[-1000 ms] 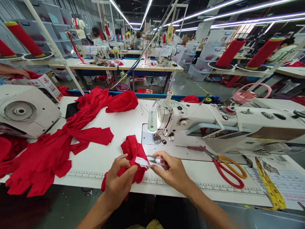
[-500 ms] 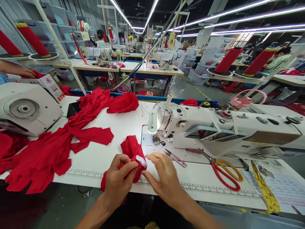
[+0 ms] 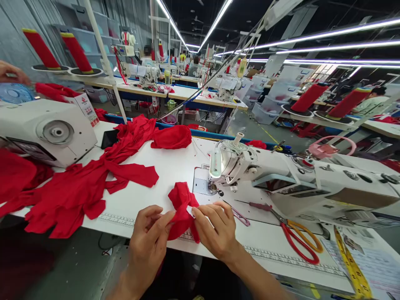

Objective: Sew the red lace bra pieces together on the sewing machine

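A small piece of red fabric lies at the table's front edge, between my hands. My left hand pinches its left side between thumb and fingers. On the right, my right hand has its fingers closed on the fabric, by a small white label that shows at the fingertips. The label's far end is hidden by the fingers. Just beyond stands the sewing machine, its needle area a little behind the fabric.
Red fabric strips pile up on the left beside another machine. Pink thread snips, an awl, scissors and a yellow tape measure lie to the right. Another person's hand is at the far left.
My right hand, apart from the label before, has closed on the fabric beside it. The red fabric is spread wider between my hands. The view has turned slightly left.
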Demonstrator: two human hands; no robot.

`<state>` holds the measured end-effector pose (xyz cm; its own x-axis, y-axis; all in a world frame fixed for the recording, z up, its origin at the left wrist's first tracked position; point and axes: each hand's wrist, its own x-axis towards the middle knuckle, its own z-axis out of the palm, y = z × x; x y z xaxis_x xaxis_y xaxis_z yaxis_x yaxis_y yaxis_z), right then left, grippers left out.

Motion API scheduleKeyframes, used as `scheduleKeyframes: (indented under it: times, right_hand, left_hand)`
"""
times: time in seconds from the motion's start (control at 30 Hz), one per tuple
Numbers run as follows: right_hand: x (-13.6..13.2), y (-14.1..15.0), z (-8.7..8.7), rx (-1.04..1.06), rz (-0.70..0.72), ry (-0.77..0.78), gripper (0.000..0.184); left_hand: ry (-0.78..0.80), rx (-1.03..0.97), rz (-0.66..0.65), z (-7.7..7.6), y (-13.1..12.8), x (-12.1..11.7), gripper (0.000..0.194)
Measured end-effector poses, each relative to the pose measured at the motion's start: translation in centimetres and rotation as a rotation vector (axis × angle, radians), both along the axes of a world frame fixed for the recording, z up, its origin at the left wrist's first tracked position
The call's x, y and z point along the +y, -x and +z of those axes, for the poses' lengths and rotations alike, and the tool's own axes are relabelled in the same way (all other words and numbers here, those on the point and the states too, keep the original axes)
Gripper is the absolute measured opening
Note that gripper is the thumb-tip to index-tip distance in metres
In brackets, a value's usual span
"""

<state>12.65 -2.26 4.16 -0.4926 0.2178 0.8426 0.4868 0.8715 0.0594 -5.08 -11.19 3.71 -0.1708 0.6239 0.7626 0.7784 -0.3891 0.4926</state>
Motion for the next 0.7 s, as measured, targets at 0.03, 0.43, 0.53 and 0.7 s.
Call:
scheduleKeyframes:
  times: [0.03, 0.43, 0.53, 0.7]
  right_hand:
    - [-0.1, 0.1, 0.1, -0.005, 0.002, -0.008, 0.024]
    - [-2.7, 7.9, 2.7, -0.067, 0.127, 0.174, 0.014]
    - [-3.0, 10.1, 5.8, 0.016, 0.201, 0.412, 0.017]
    - [-1.9, 9.6, 9.9, 0.141, 0.239, 0.415, 0.021]
  left_hand:
    - [0.007, -0.023, -0.006, 0.0, 0.0, 0.0, 0.041]
    - [0.130, -0.198, 0.223, 1.6, 6.1, -2.4, 0.012]
    - [0.079, -0.012, 0.262, 6.1, 8.9, -1.9, 0.016]
    - [-0.001, 0.036, 0.189, 12.7, 9.7, 1.3, 0.022]
